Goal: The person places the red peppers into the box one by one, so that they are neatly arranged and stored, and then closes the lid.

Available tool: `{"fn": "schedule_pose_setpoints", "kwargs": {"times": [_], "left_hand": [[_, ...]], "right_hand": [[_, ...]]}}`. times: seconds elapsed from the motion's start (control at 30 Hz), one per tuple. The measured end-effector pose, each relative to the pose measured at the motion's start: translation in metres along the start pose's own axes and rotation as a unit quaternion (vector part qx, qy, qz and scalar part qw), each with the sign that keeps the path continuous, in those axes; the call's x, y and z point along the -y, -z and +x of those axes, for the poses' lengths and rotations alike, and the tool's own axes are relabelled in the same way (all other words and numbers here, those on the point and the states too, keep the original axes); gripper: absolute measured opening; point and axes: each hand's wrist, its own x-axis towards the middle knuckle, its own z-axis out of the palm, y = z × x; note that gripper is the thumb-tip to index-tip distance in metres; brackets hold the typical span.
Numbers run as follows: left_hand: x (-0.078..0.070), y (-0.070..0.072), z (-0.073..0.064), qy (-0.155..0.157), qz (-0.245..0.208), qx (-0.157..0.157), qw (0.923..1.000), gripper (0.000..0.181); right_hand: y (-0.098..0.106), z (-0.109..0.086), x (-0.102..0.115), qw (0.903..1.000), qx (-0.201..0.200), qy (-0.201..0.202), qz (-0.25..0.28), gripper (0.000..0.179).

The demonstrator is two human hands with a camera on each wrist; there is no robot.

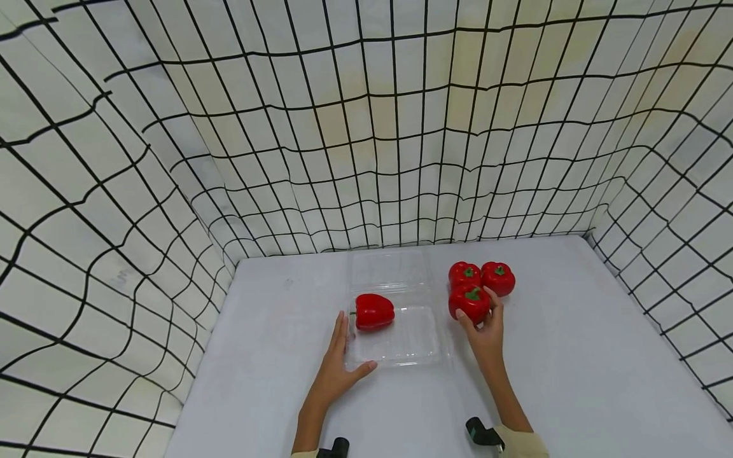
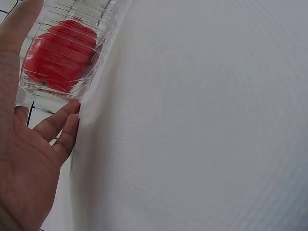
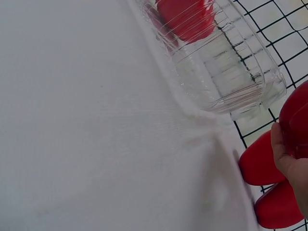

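Note:
A clear plastic clamshell box [image 1: 415,334] lies on the table with its lid [image 1: 389,270] folded back. Inside its left part, one red bell pepper [image 1: 375,313] lies on its side, stem to the left. My left hand [image 1: 334,376] rests against the box's left side with fingers extended and thumb spread near the front corner. To the right of the box, my right hand [image 1: 487,331] grips another red bell pepper [image 1: 468,304] between thumb and fingers. In the right wrist view this held pepper [image 3: 296,118] appears raised above the others. Two more red bell peppers [image 1: 464,272] [image 1: 499,280] sit just behind it.
A white-covered table [image 1: 572,356] carries everything. Black wire-like netting [image 1: 401,152] over pale walls rises at the back and both sides. A small dark device [image 1: 483,432] is worn at the right wrist, with a similar one [image 1: 335,448] at the left.

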Motion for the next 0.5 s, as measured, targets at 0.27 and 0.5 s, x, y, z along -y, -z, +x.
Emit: {"fn": "schedule_pose_setpoints", "kwargs": {"times": [0.27, 0.5], "left_hand": [[-0.001, 0.0, 0.001, 0.001, -0.009, -0.002, 1.0, 0.114], [-0.001, 0.0, 0.0, 0.002, -0.004, -0.003, 1.0, 0.115]], "right_hand": [[-0.01, 0.007, 0.004, 0.9987, 0.041, -0.018, 0.024, 0.082], [-0.016, 0.015, 0.003, 0.995, 0.096, 0.002, -0.025, 0.079]]}}
